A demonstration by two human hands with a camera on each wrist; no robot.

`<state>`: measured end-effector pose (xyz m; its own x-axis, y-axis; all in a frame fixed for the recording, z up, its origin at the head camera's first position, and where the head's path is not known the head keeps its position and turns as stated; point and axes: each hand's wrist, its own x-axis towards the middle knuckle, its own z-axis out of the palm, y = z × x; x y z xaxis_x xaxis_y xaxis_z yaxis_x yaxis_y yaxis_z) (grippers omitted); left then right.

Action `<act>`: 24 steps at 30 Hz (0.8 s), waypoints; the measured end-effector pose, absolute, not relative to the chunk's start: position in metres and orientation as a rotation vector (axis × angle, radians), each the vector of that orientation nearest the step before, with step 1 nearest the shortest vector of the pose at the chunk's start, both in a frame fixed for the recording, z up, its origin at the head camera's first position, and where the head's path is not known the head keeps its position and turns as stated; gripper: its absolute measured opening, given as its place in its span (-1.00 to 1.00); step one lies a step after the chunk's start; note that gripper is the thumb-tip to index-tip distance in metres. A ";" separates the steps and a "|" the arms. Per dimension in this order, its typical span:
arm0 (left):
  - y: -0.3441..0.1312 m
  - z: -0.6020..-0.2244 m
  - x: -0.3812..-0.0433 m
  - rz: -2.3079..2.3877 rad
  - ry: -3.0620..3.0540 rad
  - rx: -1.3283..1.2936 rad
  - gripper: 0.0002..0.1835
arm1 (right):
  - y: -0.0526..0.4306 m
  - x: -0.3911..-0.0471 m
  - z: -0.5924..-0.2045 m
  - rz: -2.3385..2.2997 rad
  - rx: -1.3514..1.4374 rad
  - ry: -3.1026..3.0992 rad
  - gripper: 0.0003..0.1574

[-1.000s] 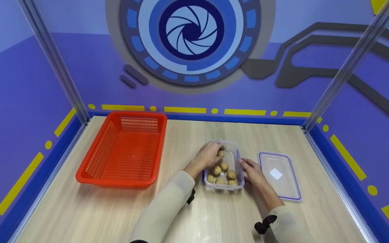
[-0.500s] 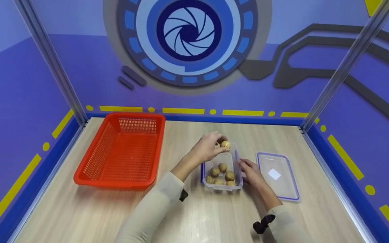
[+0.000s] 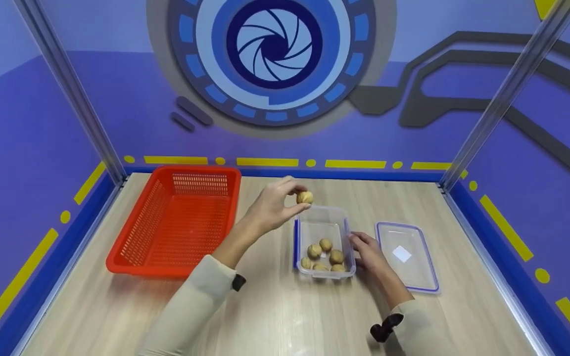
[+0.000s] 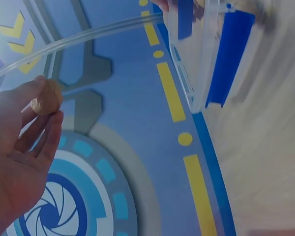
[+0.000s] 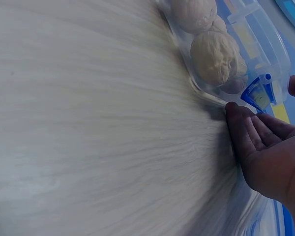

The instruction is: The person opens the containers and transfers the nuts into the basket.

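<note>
My left hand pinches a walnut between thumb and fingers, raised above the table just beyond the back left of the clear plastic container. In the left wrist view the same walnut sits at the fingertips. Several walnuts lie in the near half of the container, one flap of which, edged in blue, hangs down on its left side. At the container's right side, my right hand rests its fingers against the wall; the right wrist view shows those fingers fairly straight beside a blue-edged latch.
A red plastic basket with slatted walls stands at the left of the table, with no contents visible. To the right of the container lies a clear lid with a blue-purple rim. Printed panels enclose the table at the back and sides.
My left hand has lifted the walnut out of the container and moved left and toward the back with it. My right hand stays at the container's side.
</note>
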<state>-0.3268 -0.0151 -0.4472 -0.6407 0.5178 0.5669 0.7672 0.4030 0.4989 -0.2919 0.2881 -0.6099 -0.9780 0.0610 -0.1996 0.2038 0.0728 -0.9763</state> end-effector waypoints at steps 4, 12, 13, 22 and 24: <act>-0.033 -0.446 -0.330 -1.096 -2.324 -1.081 -0.73 | 0.288 -0.291 -0.609 -2.062 0.281 2.208 -0.37; -0.078 -0.463 -0.329 -1.153 -2.375 -0.926 -0.72 | 0.289 -0.291 -0.609 -2.037 0.297 2.221 -0.37; -0.084 -0.466 -0.329 -1.157 -2.380 -0.902 -0.72 | 0.289 -0.291 -0.609 -2.035 0.300 2.221 -0.37; -0.132 -0.489 -0.334 -1.231 -2.396 -0.613 -0.68 | 0.290 -0.293 -0.611 -1.996 0.281 2.282 -0.37; -0.142 -0.495 -0.335 -1.260 -2.399 -0.538 -0.67 | 0.289 -0.293 -0.612 -1.999 0.288 2.279 -0.37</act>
<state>-0.3353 -0.1416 -0.4951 -0.8558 0.1576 0.4928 0.4952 0.5257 0.6917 -0.2932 0.2886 -0.6125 -0.9775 0.0780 -0.1961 0.2046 0.1224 -0.9712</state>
